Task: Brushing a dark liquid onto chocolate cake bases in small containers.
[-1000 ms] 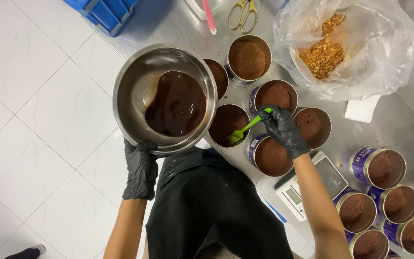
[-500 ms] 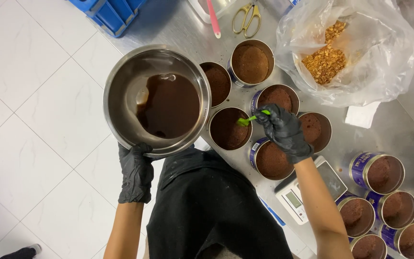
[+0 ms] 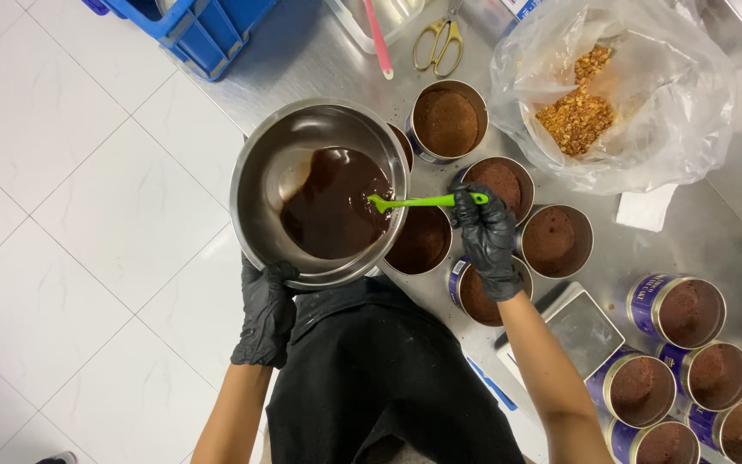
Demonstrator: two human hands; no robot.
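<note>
Landmark: a steel mixing bowl, seen from above and tipped, held out past the edge of a steel counter.
Bowl contents: a pool of dark brown chocolate batter, gathered toward the side of the bowl nearest the cups.
Left hand: black-gloved, fingers curled around the bowl's near rim, gripping it from below.
Right hand: black-gloved, to the right of the bowl, fingers closed in a fist around the handle end of a green spatula.
Spatula axis: nearly level, running left from the right hand across the bowl's right rim; its blade tip touches the batter at the pool's right edge.
Nearer hand: the right hand alone holds the spatula; the left is on the far side of the bowl from it.
Cup under the rim: a round paper cup sits just below the bowl's right rim, holding dark batter.
Other cups: more batter-filled cups stand to the right of the bowl, well apart from it toward the lower right.
Bag: a clear plastic bag of golden crumbs lies upper right of the bowl.
Scale: a small digital scale sits lower right of the bowl, its platform bare.
</note>
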